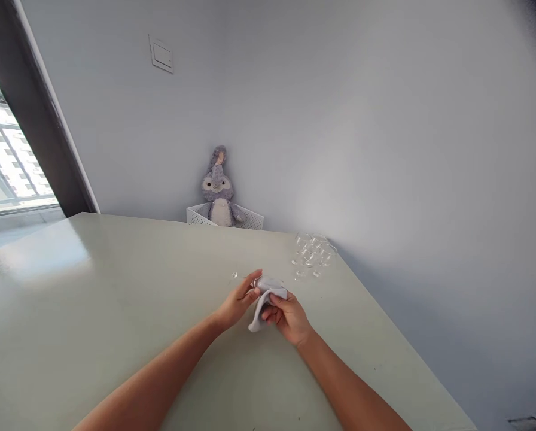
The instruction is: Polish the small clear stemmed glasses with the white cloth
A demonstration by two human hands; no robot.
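My left hand is closed around a clear stemmed glass, which it holds sideways just above the table. The foot of the glass pokes out to the left of my fingers, and its bowl points right. A light grey cloth is pinched in my right hand. Part of the cloth is pressed against the bowl, and a loose end hangs down between my hands. How far the cloth reaches inside the bowl I cannot tell.
Several clear stemmed glasses stand grouped at the table's right edge, near the wall. Beyond the far edge, a grey plush toy sits in a white perforated basket. The pale glossy table spreads widely to the left.
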